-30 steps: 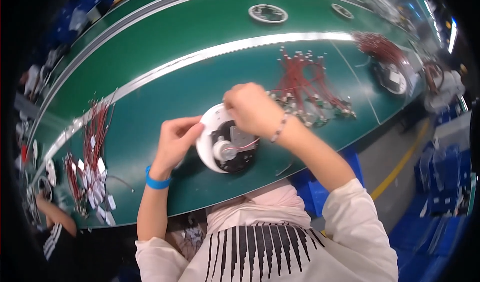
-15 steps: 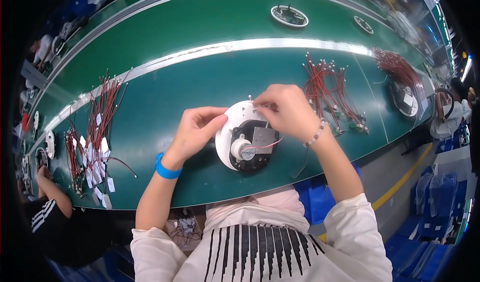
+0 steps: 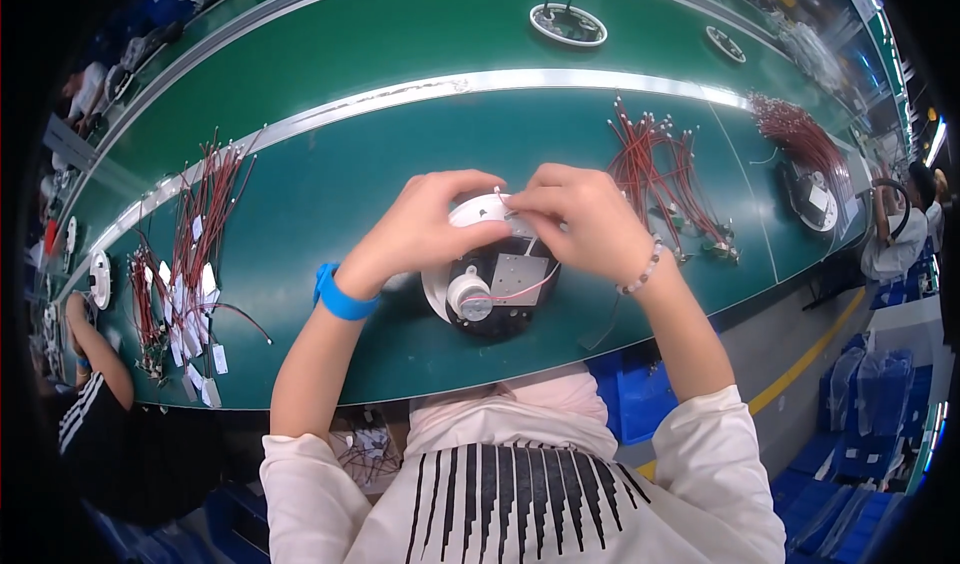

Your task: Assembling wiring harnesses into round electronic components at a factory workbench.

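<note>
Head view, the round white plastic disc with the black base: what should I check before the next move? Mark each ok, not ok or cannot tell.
1. Left hand at the round white plastic disc: ok, thumb and fingers frame its upper part.
2. Right hand at the disc's upper right: ok; fingertips are there.
3. Clear view of that edge: not ok; the right hand covers part of it.
4. Round silver-and-white motor on the black base: ok, in place; fastening hidden.
5. Far end of the thin pink-red wire connected: cannot tell.
6. Red wire bundle on the right clear of the disc: ok.
</note>
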Motion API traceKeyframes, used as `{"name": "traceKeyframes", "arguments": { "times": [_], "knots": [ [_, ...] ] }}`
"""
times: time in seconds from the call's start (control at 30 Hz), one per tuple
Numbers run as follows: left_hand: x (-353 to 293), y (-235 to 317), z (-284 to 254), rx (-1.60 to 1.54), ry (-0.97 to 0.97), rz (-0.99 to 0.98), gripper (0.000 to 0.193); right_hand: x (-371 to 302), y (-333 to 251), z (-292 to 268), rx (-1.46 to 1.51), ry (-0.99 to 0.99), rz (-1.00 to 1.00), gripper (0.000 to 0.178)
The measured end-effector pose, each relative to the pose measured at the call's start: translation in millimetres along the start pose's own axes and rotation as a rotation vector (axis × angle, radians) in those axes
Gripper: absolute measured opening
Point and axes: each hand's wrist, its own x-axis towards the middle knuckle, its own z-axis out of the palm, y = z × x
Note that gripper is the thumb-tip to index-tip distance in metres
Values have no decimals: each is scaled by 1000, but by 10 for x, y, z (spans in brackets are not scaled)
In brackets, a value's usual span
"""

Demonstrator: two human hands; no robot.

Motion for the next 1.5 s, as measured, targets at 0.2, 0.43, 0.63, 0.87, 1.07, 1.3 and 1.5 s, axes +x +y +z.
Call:
{"name": "traceKeyframes", "arguments": {
  "times": [0.2,0.43,0.63,0.87,1.07,1.3,1.5],
  "knots": [
    [150,12,71,-69,-31,-50,33,-36,4,16,75,52,37,22],
    [100,-26,78,-264,-41,-173,32,-51,27,-91,326,-22,335,37],
    [83,-26,71,-398,-49,-224,33,-144,36,-179,138,84,383,31],
    [47,-89,80,-452,-39,-244,30,-372,140,-278,59,14,284,13],
    [14,-99,163,-453,46,-191,26,-335,230,-313,1059,-1,624,17],
    [-39,-125,188,-490,97,-176,25,-330,219,-182,533,38,520,19],
    [-53,-143,217,-505,105,-158,26,-201,-103,-250,-46,181,175,11]
  ]
}}
